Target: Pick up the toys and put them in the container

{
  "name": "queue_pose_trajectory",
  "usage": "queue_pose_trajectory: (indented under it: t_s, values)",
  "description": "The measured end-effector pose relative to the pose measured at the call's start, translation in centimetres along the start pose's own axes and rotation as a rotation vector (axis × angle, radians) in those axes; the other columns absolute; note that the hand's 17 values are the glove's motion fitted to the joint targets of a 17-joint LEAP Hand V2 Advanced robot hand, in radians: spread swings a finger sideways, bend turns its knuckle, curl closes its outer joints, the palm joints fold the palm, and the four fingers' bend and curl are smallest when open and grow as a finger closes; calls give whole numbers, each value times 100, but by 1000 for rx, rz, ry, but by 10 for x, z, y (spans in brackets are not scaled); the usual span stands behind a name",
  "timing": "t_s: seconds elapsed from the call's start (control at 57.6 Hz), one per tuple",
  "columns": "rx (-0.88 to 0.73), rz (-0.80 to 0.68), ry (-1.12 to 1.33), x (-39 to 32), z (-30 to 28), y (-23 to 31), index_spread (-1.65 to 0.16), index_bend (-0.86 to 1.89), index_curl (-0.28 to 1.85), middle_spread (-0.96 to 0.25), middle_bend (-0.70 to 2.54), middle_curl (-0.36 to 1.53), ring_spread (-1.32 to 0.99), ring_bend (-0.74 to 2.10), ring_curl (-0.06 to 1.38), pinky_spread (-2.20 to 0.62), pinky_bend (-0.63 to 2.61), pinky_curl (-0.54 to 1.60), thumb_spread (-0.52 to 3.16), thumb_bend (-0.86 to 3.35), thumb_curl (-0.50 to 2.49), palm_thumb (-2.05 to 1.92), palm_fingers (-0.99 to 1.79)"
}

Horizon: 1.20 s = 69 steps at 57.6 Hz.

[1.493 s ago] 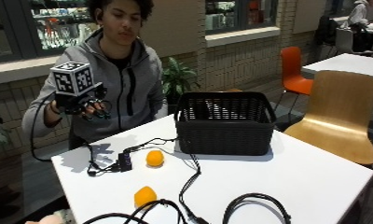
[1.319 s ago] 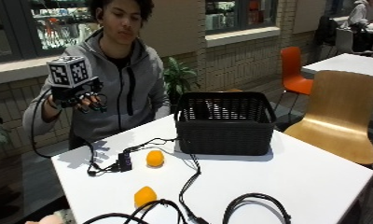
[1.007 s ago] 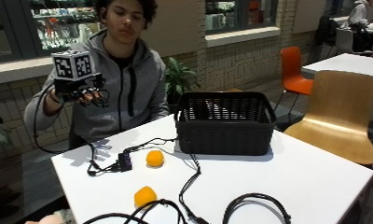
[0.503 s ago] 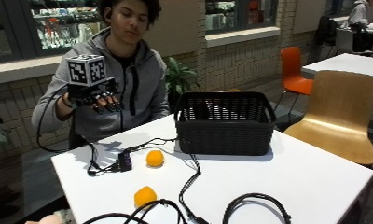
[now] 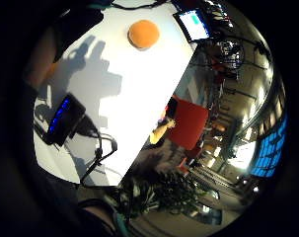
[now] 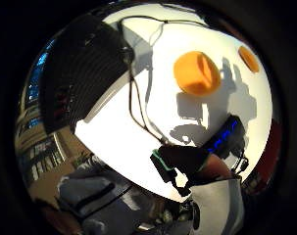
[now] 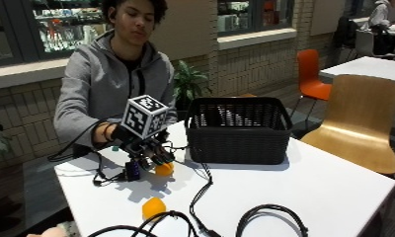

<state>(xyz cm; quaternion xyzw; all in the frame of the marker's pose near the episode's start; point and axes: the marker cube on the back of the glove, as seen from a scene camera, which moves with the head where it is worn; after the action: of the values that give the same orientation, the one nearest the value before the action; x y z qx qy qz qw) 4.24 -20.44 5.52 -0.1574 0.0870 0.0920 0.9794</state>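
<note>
Two orange toys lie on the white desk (image 7: 329,182) beside the black basket (image 7: 238,129), neither yet in it.

Half a second ago the gloved right hand (image 7: 145,148) was up at chest height; it has dropped beside the basket, over the nearer toy (image 7: 163,169), grip spread and holding nothing. The farther toy (image 7: 153,207) lies toward the desk's front edge. Only the thumb-side palm view shows the nearer toy's hollow inside.

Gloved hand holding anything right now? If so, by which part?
Nothing held. The gloved right hand hangs over the near orange toy, fingers pointing down, not closed on it.
</note>
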Motion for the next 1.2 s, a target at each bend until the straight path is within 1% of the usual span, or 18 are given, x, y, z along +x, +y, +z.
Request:
queue_pose_trajectory:
  t_s: [0.156, 0.26, 0.434, 0.503, 0.556, 0.608, 0.694, 0.851, 1.024, 1.128, 1.198]
  values:
    - [-55, 20, 26, -2, 9, -29, -27, 32, 37, 8, 8, 19, -4, 11, 14, -3, 75, 38, 121, 0, 30, 8, -28]
    - [-76, 28, 88, 0, 11, -35, -27, 32, 38, 9, 8, 17, -4, 11, 12, -3, 72, 37, 120, -2, 31, 8, -26]
    - [-90, -3, 46, -3, 14, -40, -28, 36, 41, 8, 8, 15, -3, 10, 10, -3, 66, 36, 119, -2, 31, 7, -26]
    - [-76, -7, 57, -5, 17, -41, -29, 44, 44, 8, 7, 14, -3, 9, 9, -3, 64, 35, 122, -1, 32, 8, -24]
    - [-51, -13, 62, -7, 18, -42, -30, 61, 48, 8, 5, 12, -3, 7, 7, -3, 61, 34, 125, 0, 32, 10, -20]
    - [-19, -29, 55, -10, 20, -44, -30, 72, 51, 8, 6, 12, -3, 7, 6, -3, 60, 34, 127, 1, 32, 12, -20]
    - [8, -60, 67, -15, 22, -45, -25, 91, 58, 8, 8, 11, -3, 7, 4, -3, 57, 34, 137, 7, 34, 23, -17]
    - [98, -103, 135, -24, 18, -42, -19, 116, 65, 8, 12, 13, -3, 7, 2, -3, 52, 33, 153, 15, 34, 34, -17]
    - [150, -120, 128, -30, 13, -38, -17, 131, 68, 4, 20, 19, -6, 10, 1, -3, 43, 32, 159, 23, 36, 46, -9]
    - [179, -128, 114, -28, 6, -33, -15, 134, 68, 3, 21, 23, -7, 12, 1, -3, 39, 31, 158, 25, 36, 49, -6]
    - [223, -144, 59, -25, -8, -27, -15, 136, 68, 1, 23, 26, -8, 13, 1, -3, 37, 31, 158, 26, 35, 50, -5]
